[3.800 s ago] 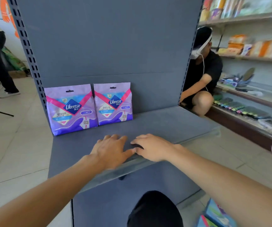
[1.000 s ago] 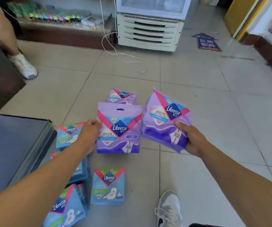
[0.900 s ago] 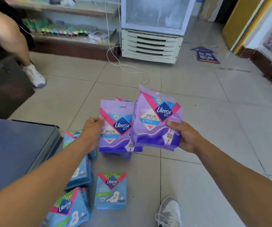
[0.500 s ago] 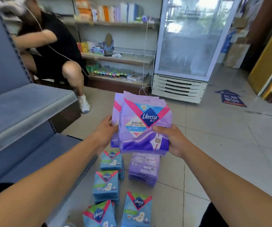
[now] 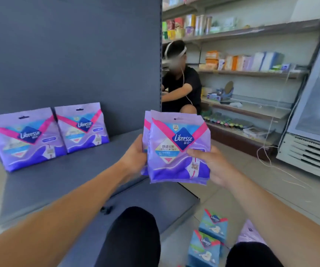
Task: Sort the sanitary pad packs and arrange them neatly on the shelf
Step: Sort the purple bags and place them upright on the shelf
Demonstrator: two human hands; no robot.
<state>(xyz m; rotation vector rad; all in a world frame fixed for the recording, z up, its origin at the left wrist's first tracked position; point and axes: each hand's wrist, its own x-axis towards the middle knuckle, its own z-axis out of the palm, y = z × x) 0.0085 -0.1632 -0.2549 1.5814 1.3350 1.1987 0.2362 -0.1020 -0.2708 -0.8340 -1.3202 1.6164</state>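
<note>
Your right hand (image 5: 211,162) pinches the front purple pack (image 5: 178,149), thumb over its face; your left hand (image 5: 134,157) grips the rear pack (image 5: 146,128) behind it. Both are upright, above the shelf (image 5: 62,182) edge. Front label: "Libresse", "XL". Two shelved packs (image 5: 47,133) stand left, against the back panel. Blue packs (image 5: 209,239) lie on the floor.

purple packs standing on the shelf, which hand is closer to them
Left. The left hand grips the held packs on the side facing the two standing packs; the right hand grips the far side.
</note>
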